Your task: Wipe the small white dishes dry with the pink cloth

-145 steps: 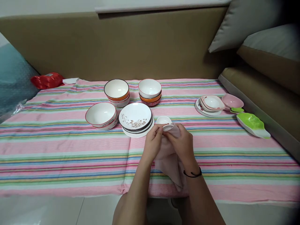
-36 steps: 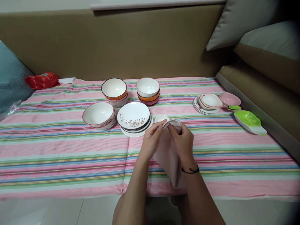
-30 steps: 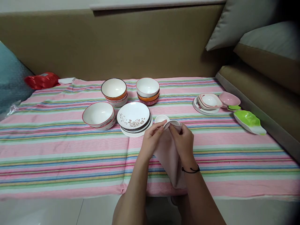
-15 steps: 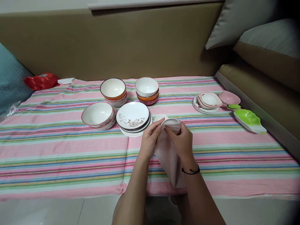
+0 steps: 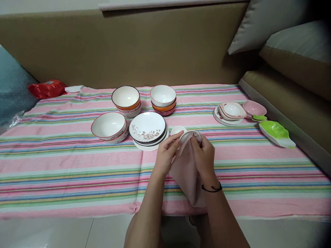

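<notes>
A pale pinkish-grey cloth [image 5: 184,172] hangs from my hands over the front part of the striped sheet. My left hand [image 5: 165,153] is closed, its thumb and fingers gripping the left edge of a small white dish [image 5: 182,137] that the cloth mostly covers. Pinched in the fingers of my right hand [image 5: 204,155] is the cloth, folded over the dish's rim. Just beyond my left fingertips lies a second small white dish [image 5: 177,130]. Left of it, a stack of white plates with a brown flower pattern [image 5: 147,126] rests on the sheet.
Stacked bowls stand at the back left [image 5: 126,96], back middle [image 5: 162,95] and left [image 5: 108,125]. On the right are small plates and bowls [image 5: 232,110], a pink bowl [image 5: 254,107] and a green leaf-shaped dish [image 5: 275,131]. A red packet [image 5: 48,89] lies far left.
My right hand has shifted the cloth up over the dish's rim, so more of the dish is covered. My left hand keeps nearly the same place.
</notes>
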The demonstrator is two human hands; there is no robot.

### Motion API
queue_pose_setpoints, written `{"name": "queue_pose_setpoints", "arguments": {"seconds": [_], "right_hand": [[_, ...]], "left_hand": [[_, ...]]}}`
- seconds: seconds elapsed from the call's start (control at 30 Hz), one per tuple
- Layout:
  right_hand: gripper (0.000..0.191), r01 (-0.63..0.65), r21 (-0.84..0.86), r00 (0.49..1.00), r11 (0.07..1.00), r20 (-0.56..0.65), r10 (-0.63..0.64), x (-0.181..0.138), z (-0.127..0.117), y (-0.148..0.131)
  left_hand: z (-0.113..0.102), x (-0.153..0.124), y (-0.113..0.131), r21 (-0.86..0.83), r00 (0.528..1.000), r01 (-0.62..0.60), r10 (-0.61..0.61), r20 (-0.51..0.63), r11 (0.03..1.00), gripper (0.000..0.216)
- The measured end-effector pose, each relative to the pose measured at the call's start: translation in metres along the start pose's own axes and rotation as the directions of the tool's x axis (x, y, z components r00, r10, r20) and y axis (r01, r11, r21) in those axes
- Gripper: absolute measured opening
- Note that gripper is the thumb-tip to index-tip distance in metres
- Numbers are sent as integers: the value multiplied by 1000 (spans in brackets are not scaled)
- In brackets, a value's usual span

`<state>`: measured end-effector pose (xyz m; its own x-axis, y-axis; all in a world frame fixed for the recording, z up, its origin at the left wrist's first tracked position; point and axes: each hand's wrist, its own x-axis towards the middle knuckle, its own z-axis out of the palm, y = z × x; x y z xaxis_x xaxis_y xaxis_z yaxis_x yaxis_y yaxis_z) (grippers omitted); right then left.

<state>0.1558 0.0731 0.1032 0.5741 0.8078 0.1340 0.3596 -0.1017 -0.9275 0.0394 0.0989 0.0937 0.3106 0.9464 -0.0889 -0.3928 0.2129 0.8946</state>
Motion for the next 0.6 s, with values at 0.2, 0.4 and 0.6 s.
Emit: {"name": "queue_pose_setpoints", "arguments": {"seconds": [0.2,0.4,0.6], "right_hand": [[34,54,-14,998,998,32,-53,1,2,4],[28,89,-32,993,996,86,-86,2,2,7],[18,41,30,989,999,144,-45,3,2,7]], "left_hand": [[-3,1,2,-13,1000,-18,18,-6,1000,39],[-5,1,2,-15,999,-36,36,-23,999,38],[-5,2,3,-21,999,-41,41,-21,999,36]]}}
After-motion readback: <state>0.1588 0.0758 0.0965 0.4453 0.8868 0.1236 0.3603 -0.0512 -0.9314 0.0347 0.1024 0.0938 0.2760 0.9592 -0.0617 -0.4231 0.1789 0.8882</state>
